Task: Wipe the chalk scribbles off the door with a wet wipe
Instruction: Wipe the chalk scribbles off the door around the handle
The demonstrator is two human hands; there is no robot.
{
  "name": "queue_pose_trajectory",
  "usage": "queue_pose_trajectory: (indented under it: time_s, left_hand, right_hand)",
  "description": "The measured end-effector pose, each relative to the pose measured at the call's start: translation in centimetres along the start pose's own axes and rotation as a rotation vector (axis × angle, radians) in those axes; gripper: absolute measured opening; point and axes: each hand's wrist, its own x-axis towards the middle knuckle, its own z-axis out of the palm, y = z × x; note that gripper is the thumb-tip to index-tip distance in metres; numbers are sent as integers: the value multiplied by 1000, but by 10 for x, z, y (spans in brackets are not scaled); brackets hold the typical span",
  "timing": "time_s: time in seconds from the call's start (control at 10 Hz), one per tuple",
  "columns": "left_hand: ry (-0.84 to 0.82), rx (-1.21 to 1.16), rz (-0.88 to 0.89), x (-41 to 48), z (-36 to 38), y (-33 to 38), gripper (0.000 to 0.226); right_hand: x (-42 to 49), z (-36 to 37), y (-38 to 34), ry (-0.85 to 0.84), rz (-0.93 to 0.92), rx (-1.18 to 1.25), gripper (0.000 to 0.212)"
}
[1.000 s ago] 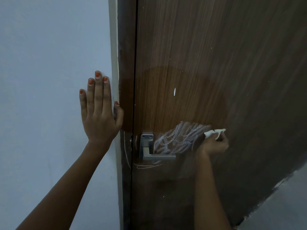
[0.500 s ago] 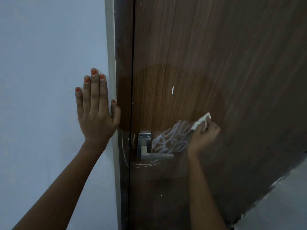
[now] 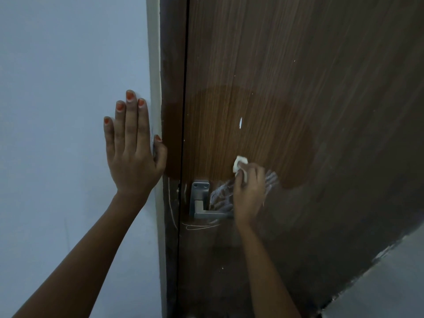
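A brown wooden door [image 3: 298,76] fills the right of the view. White chalk scribbles [image 3: 220,198] lie just right of its metal lever handle [image 3: 202,203], partly hidden by my right hand [image 3: 250,191]. That hand is shut on a small crumpled white wet wipe [image 3: 239,165] and presses it against the door above the scribbles. A darker wet patch [image 3: 252,125] spreads above the handle. Thin chalk lines [image 3: 199,226] run under the handle and down the frame. My left hand [image 3: 132,150] rests flat, fingers up, on the wall beside the frame.
A pale blue wall [image 3: 57,88] stands on the left, with a cream strip [image 3: 154,65] along the dark door frame [image 3: 172,65]. A small white fleck [image 3: 240,122] marks the door above the wipe. Grey floor [image 3: 390,283] shows at the bottom right.
My right hand has slid left across the scribbles with the wipe, from their right end to near the handle. The scribbles' right part looks fainter. My left hand stays on the wall.
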Motion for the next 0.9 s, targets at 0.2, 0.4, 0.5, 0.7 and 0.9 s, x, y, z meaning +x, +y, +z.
queue_pose_trajectory:
  time_s: [0.2, 0.4, 0.5, 0.7, 0.9]
  left_hand:
    - [-15, 17, 18, 1, 2, -1, 55]
    - [-4, 22, 27, 0, 3, -1, 55]
    - [5, 23, 38, 1, 3, -2, 54]
    - [3, 14, 39, 0, 3, -1, 55]
    - [14, 21, 40, 0, 4, -2, 54]
  right_hand:
    - [1, -18, 46, 235, 410, 181, 21]
    - [17, -5, 19, 224, 285, 176, 20]
    - [-6, 4, 5, 14, 41, 107, 20]
    - [-9, -12, 47, 191, 262, 190, 15]
    - [17, -20, 60, 339, 523, 169, 18]
